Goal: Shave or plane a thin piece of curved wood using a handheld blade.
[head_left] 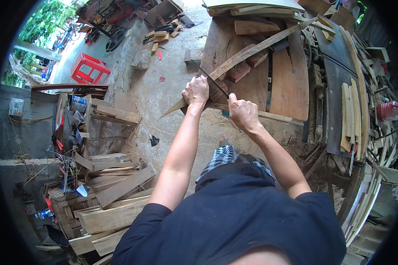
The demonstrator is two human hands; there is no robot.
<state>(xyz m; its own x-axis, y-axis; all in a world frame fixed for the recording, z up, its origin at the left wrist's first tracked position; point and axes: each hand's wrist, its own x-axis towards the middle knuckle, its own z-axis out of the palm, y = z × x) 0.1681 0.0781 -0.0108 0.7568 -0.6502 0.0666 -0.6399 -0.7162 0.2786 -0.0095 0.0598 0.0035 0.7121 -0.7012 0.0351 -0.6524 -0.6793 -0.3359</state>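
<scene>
My left hand [196, 91] is closed around a long wooden strip [252, 51], near the strip's tapered, pointed end at the lower left. The strip slants up to the right across the bench. Closed too, my right hand [243, 112] grips the near end of a long, thin, dark tool [211, 80]. That tool lies across the strip just beyond my left hand; whether it is a file or a saw I cannot tell. Reddish wooden blocks [239, 72] sit beside the strip on a broad brown board [288, 84]. My right fingers hide the tool's handle.
Planks [115, 218] are stacked at the lower left, with a can [77, 104] on a shelf above. A red plastic stool [89, 69] stands at the upper left. Light wooden strips [350, 112] and a red container [388, 111] are at the right. Wood offcuts [161, 36] lie on the floor.
</scene>
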